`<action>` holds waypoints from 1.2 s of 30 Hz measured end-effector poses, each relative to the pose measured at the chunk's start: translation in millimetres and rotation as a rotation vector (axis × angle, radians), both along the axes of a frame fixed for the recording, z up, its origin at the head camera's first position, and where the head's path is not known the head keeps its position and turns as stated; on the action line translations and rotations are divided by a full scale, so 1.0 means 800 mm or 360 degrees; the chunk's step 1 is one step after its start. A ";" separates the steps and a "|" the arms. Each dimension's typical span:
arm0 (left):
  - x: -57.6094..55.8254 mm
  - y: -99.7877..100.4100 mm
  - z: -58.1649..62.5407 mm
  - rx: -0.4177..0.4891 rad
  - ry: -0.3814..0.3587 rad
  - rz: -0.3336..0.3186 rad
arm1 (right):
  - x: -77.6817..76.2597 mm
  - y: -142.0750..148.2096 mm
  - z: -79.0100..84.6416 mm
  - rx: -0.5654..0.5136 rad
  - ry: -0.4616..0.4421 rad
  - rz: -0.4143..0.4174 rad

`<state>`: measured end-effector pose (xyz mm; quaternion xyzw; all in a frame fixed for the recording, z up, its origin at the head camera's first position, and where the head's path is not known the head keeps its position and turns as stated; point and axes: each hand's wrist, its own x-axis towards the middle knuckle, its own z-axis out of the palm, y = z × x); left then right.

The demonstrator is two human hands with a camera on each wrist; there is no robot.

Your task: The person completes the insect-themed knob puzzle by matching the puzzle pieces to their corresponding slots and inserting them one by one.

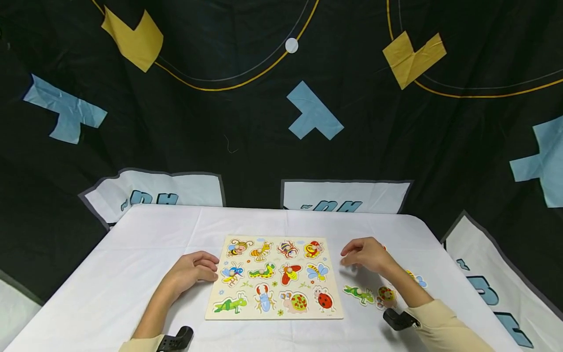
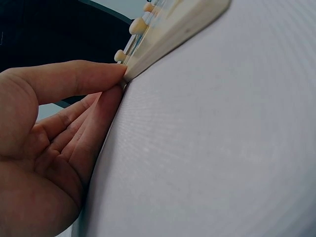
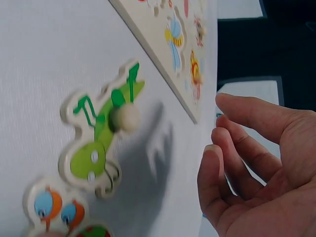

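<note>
A wooden insect puzzle board lies flat on the white table. At its left edge rests my left hand, thumb and fingertips touching the side in the left wrist view. Wooden knobs rise from the board there. My right hand hovers off the board's upper right side, fingers loosely bent and holding nothing. Below it lies a loose green grasshopper piece with a round knob. Beside that is a snail piece. A blue-and-yellow winged piece is partly hidden by my right forearm.
A bit of red shows behind my right hand, mostly hidden. The white table ends at a black curtain with blue and yellow patches. Dark wrist straps are on both forearms.
</note>
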<state>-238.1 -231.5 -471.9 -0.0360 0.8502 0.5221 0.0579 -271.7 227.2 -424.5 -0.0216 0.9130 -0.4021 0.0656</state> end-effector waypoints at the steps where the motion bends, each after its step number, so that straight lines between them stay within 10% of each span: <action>1: 0.000 0.000 0.000 0.0003 -0.0001 0.0000 | 0.000 0.003 0.001 0.0006 -0.0002 -0.0001; 36: -0.001 -0.002 -0.002 0.0027 -0.0004 -0.0006 | 0.012 0.129 0.011 0.0103 -0.0126 -0.0098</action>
